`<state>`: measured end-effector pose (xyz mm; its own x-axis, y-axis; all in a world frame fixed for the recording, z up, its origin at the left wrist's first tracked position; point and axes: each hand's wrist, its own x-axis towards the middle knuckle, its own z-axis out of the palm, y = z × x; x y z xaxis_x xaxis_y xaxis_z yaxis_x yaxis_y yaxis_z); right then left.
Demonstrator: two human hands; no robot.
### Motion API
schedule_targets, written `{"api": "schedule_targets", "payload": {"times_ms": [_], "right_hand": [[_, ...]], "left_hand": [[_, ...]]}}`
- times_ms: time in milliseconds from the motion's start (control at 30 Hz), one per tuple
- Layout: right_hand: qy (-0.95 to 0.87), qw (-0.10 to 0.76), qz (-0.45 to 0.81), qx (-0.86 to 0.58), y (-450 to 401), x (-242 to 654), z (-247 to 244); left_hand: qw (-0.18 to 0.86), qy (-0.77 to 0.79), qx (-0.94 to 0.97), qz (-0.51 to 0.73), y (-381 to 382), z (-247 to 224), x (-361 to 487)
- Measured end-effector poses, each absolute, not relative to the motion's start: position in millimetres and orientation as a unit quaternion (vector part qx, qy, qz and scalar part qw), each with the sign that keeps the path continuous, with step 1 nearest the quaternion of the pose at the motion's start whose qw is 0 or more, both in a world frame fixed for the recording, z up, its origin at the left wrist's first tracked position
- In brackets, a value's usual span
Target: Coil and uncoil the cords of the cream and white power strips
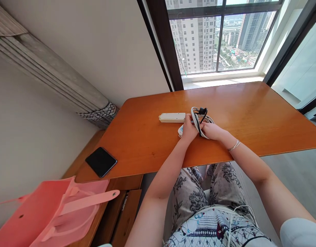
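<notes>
On the wooden table lie a long white power strip and, partly behind my left hand, a smaller white piece. My left hand is closed on the left side of a coiled bundle of white cable, which has a black cord and a black plug at its top. My right hand has its fingers closed on the lower right of the same bundle. The fingertips of both hands are partly hidden by the loops.
A black tablet or phone lies at the left end of the wooden table. Pink plastic bins stand at the lower left, beside wooden drawers. Beyond the far edge is a window.
</notes>
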<state>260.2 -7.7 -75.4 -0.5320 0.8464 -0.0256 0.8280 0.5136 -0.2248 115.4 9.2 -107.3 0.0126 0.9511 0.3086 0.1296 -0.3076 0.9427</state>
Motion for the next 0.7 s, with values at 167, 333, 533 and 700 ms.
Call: {"api": "schedule_targets", "payload": {"times_ms": [167, 333, 533, 700], "right_hand": [[-0.861, 0.078, 0.108, -0.490, -9.0, 259.9, -76.5], [-0.842, 0.132, 0.136, -0.505, -6.9, 263.9, -78.2], [-0.829, 0.268, 0.130, -0.473, -7.4, 266.9, -83.3], [-0.796, 0.347, 0.230, -0.439, -13.4, 272.6, -82.1]], "left_hand": [[0.253, 0.509, 0.618, 0.543, 11.2, -108.2, 114.3], [0.239, 0.520, 0.620, 0.537, 16.1, -110.3, 111.3], [0.242, 0.524, 0.614, 0.538, 14.8, -111.3, 112.0], [0.238, 0.536, 0.603, 0.540, 15.1, -109.2, 109.7]]}}
